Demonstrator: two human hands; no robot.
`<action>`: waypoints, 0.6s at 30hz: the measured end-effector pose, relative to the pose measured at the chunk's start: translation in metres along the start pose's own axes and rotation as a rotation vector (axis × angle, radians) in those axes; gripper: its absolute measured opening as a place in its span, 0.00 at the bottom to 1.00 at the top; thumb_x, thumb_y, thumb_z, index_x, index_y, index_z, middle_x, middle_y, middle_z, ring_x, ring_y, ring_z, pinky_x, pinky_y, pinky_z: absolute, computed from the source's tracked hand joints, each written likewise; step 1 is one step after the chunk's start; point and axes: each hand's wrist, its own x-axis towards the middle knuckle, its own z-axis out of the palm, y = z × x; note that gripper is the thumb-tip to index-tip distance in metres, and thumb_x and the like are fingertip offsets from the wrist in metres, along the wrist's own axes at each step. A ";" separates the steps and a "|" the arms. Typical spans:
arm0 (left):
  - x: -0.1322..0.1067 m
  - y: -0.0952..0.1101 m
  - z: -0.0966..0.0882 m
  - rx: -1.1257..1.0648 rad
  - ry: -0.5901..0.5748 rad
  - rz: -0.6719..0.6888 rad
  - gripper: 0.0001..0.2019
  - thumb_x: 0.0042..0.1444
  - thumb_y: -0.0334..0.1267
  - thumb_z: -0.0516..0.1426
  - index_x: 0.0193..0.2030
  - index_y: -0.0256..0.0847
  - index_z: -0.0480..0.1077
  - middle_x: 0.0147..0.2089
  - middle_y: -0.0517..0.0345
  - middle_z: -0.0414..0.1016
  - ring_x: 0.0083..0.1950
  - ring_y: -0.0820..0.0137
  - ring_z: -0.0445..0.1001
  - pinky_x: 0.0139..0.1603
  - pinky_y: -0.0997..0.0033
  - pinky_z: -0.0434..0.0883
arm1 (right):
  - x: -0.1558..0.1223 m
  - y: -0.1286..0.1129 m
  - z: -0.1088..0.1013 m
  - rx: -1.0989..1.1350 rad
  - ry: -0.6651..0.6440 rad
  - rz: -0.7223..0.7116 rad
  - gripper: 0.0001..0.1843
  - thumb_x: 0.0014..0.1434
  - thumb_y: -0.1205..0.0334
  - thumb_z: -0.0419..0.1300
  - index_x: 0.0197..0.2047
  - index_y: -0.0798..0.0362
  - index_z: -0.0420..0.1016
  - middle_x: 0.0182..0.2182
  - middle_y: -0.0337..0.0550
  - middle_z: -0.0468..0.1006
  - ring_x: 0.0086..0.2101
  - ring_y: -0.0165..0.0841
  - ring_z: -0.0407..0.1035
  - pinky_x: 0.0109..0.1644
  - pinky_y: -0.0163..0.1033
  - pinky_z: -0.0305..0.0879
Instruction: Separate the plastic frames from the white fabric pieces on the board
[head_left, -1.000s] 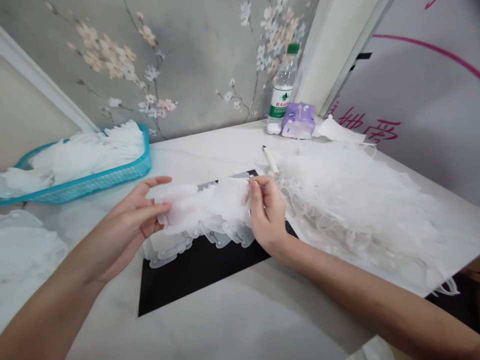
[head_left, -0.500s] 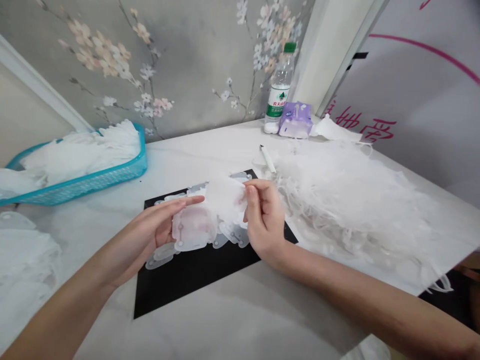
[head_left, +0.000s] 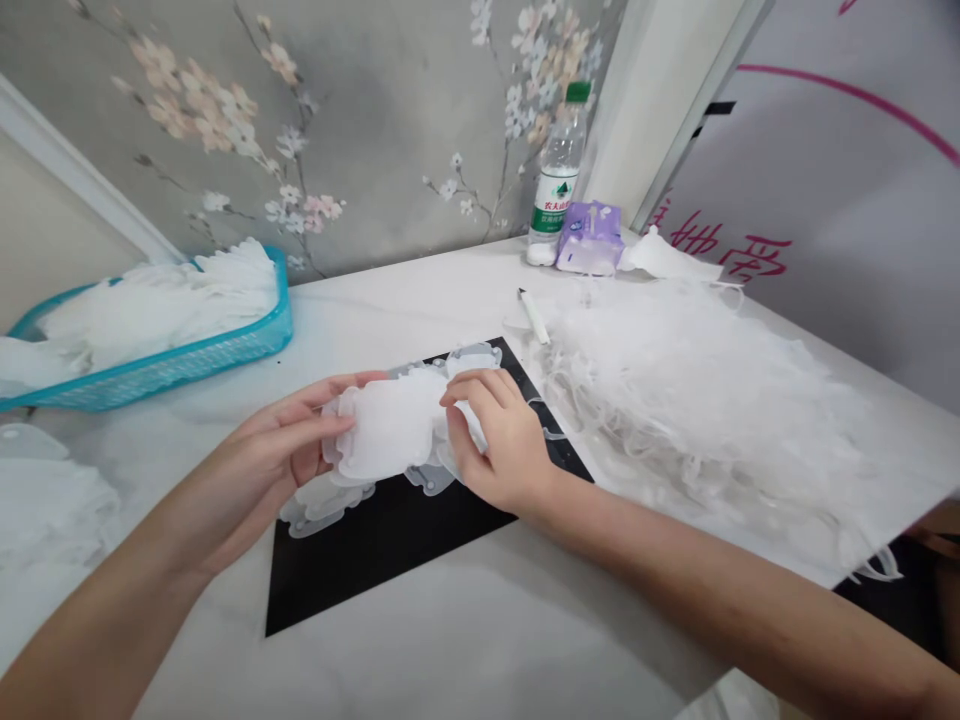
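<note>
My left hand pinches the left end of a thin, milky-white sheet piece with a wavy edge, thumb in front and fingers behind. At the sheet's right end is my right hand, its fingers curled and the thumb apart from them, with a gap between. I see nothing clearly gripped there. Below both hands, several frosted translucent pieces with rounded, notched outlines lie on a black mat. Thin clear strips show behind the right hand; whether they touch it I cannot tell.
A blue basket of white pieces stands at left, with more white pieces in front of it. On the right lies a big heap of thin white strips. A pen-like white tool, bottle and purple tissue pack are behind.
The white sheet has moved left and down, now pinched by my left hand. My right hand has let go of its upper right corner and its fingers have parted.
</note>
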 end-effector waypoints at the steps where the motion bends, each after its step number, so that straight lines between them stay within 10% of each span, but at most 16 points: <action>1: 0.000 0.001 -0.001 0.003 0.003 0.009 0.20 0.52 0.44 0.64 0.52 0.46 0.74 0.55 0.56 0.75 0.51 0.66 0.74 0.39 0.80 0.76 | 0.000 0.002 0.002 -0.032 -0.063 0.054 0.07 0.60 0.68 0.51 0.40 0.53 0.68 0.37 0.48 0.75 0.40 0.38 0.68 0.42 0.44 0.70; 7: 0.003 0.000 -0.001 -0.007 0.040 0.060 0.25 0.48 0.40 0.66 0.55 0.54 0.71 0.43 0.63 0.77 0.38 0.74 0.75 0.32 0.82 0.76 | -0.003 0.008 0.010 -0.169 -0.331 0.153 0.11 0.59 0.58 0.55 0.42 0.56 0.70 0.42 0.51 0.75 0.42 0.43 0.66 0.41 0.47 0.68; 18: -0.002 0.006 0.000 0.012 -0.010 0.016 0.22 0.52 0.41 0.64 0.55 0.54 0.70 0.43 0.65 0.77 0.38 0.75 0.74 0.35 0.84 0.73 | 0.000 0.003 0.007 0.069 -0.084 0.320 0.07 0.60 0.62 0.53 0.34 0.52 0.71 0.34 0.44 0.78 0.38 0.37 0.69 0.40 0.42 0.67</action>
